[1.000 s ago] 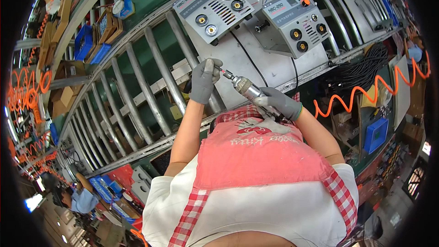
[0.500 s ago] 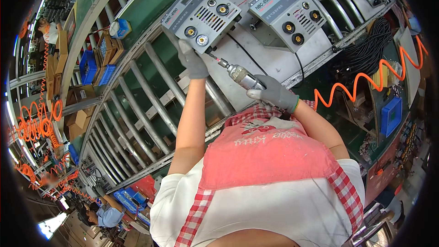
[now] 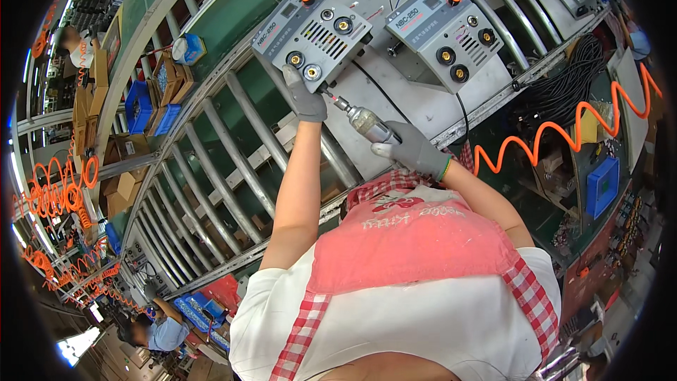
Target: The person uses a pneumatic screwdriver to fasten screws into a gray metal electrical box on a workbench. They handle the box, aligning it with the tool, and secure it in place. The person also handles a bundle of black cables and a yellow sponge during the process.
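Observation:
A grey welding machine [image 3: 297,37], its front panel fitted with an orange knob and round sockets, sits tilted in front of me. My left hand [image 3: 308,101], in a grey glove, grips its lower edge, one digit against the panel and the other fingers partly hidden. In my right hand [image 3: 416,149], also gloved, is a pneumatic screwdriver [image 3: 368,124]. Its bit reaches the machine's bottom edge, beside my left fingers; the exact contact point is too small to make out. To the right stands a second, similar welding machine [image 3: 430,25], which neither hand touches.
Metal rollers [image 3: 233,159] run along the conveyor at left. An orange coiled hose [image 3: 543,142] stretches across the right side, near a black cable bundle [image 3: 575,77] and a blue bin [image 3: 603,183]. Small boxes of parts [image 3: 169,77] stand far left. Another person [image 3: 166,331] works at lower left.
My right hand and the screwdriver have shifted slightly left. The left hand has slid a little right and down along the machine's lower edge. The whole view has moved slightly.

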The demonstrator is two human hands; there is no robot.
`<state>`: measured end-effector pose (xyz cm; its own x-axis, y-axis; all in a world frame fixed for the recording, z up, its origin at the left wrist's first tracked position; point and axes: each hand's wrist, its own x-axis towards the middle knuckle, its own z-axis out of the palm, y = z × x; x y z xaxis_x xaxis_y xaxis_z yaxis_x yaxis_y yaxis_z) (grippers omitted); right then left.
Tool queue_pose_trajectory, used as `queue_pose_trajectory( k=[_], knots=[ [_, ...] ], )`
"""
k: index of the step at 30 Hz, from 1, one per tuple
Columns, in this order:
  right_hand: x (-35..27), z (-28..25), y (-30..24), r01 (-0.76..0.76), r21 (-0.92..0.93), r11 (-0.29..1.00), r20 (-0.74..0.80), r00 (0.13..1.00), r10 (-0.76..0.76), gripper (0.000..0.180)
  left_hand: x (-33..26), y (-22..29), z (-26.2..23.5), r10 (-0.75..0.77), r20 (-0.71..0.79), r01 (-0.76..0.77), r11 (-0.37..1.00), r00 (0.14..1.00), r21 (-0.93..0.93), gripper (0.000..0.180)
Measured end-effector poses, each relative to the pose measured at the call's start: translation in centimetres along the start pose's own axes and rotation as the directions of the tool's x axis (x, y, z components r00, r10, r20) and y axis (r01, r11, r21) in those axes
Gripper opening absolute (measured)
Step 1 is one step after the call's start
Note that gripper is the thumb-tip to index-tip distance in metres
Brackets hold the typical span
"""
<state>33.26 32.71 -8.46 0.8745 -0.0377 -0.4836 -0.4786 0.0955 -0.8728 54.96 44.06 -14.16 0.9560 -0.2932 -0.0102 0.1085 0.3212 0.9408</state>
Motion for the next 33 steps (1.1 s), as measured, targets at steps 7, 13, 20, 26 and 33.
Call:
queue_pose_trajectory(
  k=[7,13,20,26,33],
  knots=[
    [-0.1,0.1,-1.1,-0.104,0.173,0.979,0.129,0.988,0.083,0.035,-0.4,1.0,1.0,0.068,0.028,-0.065,0.993,0.997,-0.102,0.062],
    [-1.0,-0.5,-0.1,-0.037,0.246,0.968,0.171,0.985,-0.006,0.040,0.7,0.8,0.2,0.034,-0.117,-0.054,0.983,0.993,-0.177,0.052],
    [-5.8,-2.3,0.3,-0.093,0.052,0.994,0.069,0.994,0.089,0.040,-1.1,-6.5,-11.1,-0.366,-0.391,0.235,0.909,0.844,-0.345,0.030],
    [-7.2,-3.5,1.8,-0.220,0.082,0.972,0.016,0.975,0.220,0.041,-8.3,-3.1,-1.9,-0.581,-0.059,0.550,0.794,0.811,-0.261,0.034],
    [-7.2,-3.6,1.7,-0.163,0.073,0.984,0.009,0.987,0.163,0.045,-9.4,0.3,1.5,-0.547,0.277,0.590,0.802,0.790,-0.096,0.047]
  ],
)
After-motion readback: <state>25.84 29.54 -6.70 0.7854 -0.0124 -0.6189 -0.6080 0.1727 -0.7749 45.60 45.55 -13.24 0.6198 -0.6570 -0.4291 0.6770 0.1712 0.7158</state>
